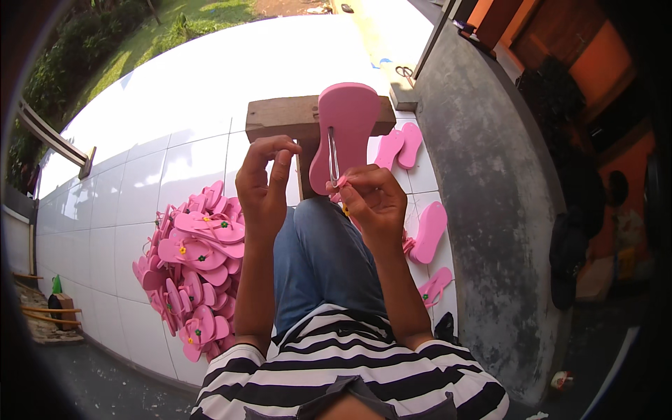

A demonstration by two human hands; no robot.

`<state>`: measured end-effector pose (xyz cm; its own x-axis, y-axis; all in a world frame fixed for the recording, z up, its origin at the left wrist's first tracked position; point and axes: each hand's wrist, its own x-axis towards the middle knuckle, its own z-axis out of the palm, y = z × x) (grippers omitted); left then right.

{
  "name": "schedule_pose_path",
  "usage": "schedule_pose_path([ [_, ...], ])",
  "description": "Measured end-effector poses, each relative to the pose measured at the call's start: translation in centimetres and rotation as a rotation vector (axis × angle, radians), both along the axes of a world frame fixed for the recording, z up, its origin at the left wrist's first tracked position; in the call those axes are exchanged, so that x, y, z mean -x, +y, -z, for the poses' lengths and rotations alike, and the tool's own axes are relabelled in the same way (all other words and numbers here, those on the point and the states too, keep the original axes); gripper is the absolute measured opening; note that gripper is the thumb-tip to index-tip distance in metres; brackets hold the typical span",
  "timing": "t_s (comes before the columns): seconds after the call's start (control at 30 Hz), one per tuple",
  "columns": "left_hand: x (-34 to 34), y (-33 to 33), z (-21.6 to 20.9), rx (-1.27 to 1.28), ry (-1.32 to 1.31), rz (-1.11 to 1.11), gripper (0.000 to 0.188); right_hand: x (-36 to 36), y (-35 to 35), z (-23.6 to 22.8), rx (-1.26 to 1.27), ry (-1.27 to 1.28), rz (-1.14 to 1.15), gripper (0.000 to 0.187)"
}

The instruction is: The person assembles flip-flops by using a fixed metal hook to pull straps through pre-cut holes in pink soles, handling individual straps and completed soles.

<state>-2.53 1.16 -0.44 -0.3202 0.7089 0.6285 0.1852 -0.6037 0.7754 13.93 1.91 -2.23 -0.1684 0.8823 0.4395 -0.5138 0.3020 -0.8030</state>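
Note:
A pink flip-flop sole (350,115) leans upright against a wooden stand (280,115) in front of my knees. A slim two-pronged metal tool (332,150) sticks out of the sole's face and slants down toward my right hand. My right hand (374,199) pinches a small pink strap end (341,181) at the tool's lower tip. The rest of that strap, with a yellow flower on it, is mostly hidden behind the hand. To the left of the sole, my left hand (266,168) is raised with loosely bent fingers and nothing visible in them.
A large heap of pink flip-flops (199,255) lies on the white tiles (126,252) at my left. Loose pink soles (428,232) and a strapped flip-flop (437,287) lie at my right, beside a low grey wall (490,210). Scissors (404,72) rest near the wall's far end.

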Motion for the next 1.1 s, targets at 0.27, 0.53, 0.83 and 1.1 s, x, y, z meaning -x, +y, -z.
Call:
schedule_pose_path([
  [0.27, 1.8, 5.5, -4.8, 0.200, 0.365, -0.083, 0.030, 0.2, -0.1, 0.8, -0.030, -0.001, -0.044, 0.013],
  [0.53, 0.3, 5.7, -4.6, 0.252, 0.491, -0.008, 0.033, -0.8, 1.1, -0.2, 0.103, -0.156, -0.185, 0.009],
  [0.83, -1.8, 0.8, -2.6, 0.118, 0.384, -0.061, 0.015, -1.8, 1.0, -0.1, 0.194, -0.218, -0.154, 0.017],
  [1.1, -2.4, 1.2, -2.3, 0.254, 0.083, 0.339, 0.038, -4.0, 3.7, -2.8, 0.001, -0.266, -0.081, 0.063],
])
